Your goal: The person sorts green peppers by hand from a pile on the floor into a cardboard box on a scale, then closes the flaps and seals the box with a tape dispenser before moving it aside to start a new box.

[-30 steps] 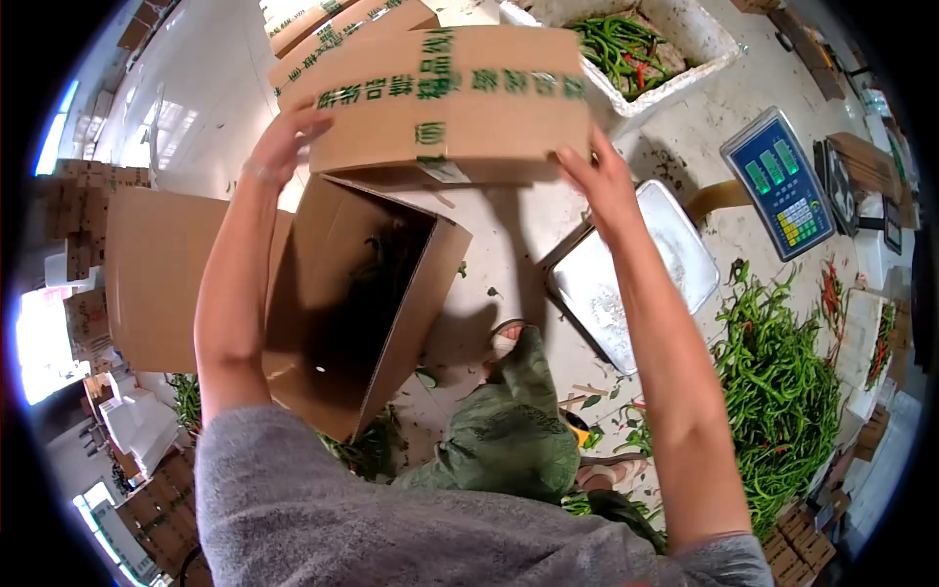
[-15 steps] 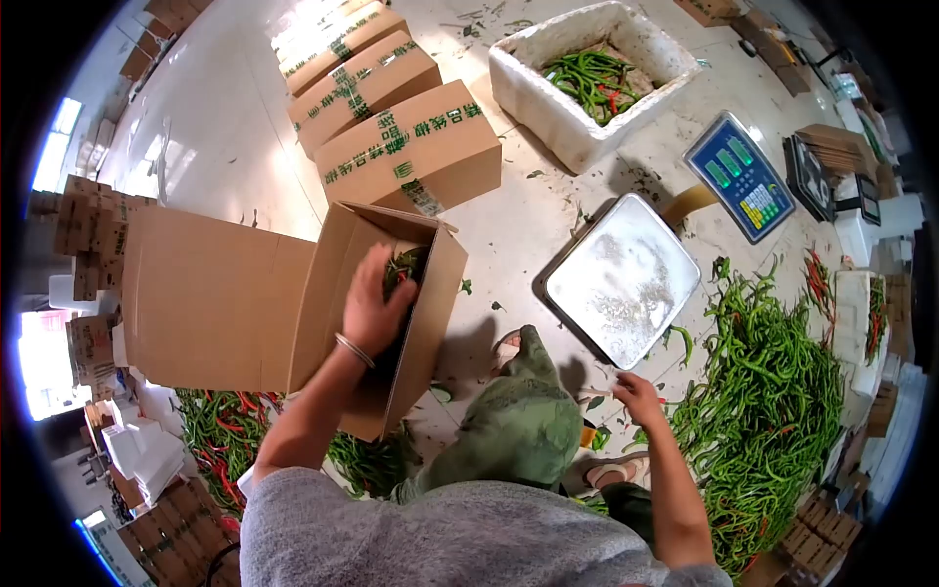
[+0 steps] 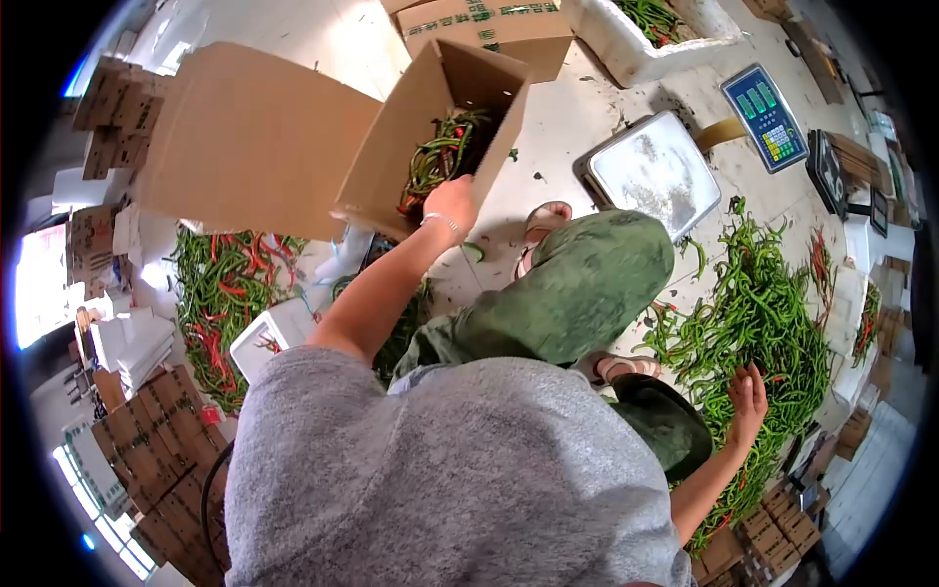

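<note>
My left hand [image 3: 453, 203] is closed at the near right edge of an open cardboard box [image 3: 377, 161]; its fingertips are partly hidden against the box wall. Inside the box lies a heap of green and red chili peppers [image 3: 445, 152]. The long flap of the box [image 3: 249, 137] stretches out to the left. My right hand [image 3: 748, 401] hangs over a big pile of green chili peppers [image 3: 768, 323] on the floor at the right, fingers apart and holding nothing.
A platform scale [image 3: 655, 171] with a blue display [image 3: 766, 117] stands right of the box. A white foam crate [image 3: 626, 59] with peppers and a printed carton [image 3: 533, 34] are beyond. More mixed peppers [image 3: 220, 313] lie at the left beside a white container [image 3: 274, 333].
My left hand has come out from inside the box to its near edge. The view has shifted, and my right hand has moved from near the scale to over the pepper pile.
</note>
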`<action>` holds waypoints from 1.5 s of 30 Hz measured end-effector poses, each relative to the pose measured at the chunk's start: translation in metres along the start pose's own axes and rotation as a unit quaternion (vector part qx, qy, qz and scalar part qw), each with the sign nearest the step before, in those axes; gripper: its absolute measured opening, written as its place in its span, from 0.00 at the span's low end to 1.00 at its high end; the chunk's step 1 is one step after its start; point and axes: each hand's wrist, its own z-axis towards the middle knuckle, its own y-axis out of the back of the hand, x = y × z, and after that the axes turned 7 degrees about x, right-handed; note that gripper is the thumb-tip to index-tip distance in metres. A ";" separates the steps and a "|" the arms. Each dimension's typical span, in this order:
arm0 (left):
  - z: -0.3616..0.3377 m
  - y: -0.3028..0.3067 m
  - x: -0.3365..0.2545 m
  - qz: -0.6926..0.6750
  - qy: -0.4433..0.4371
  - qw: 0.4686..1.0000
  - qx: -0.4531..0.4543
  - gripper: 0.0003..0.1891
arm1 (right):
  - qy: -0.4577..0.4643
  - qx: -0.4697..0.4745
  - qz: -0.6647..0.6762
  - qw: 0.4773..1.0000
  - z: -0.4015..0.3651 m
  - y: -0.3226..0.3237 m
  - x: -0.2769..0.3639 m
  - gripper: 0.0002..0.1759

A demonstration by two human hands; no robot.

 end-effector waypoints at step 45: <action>-0.065 0.318 0.481 0.023 0.401 0.887 -0.229 0.39 | -0.152 0.230 -0.588 0.760 0.030 0.120 -0.166 0.21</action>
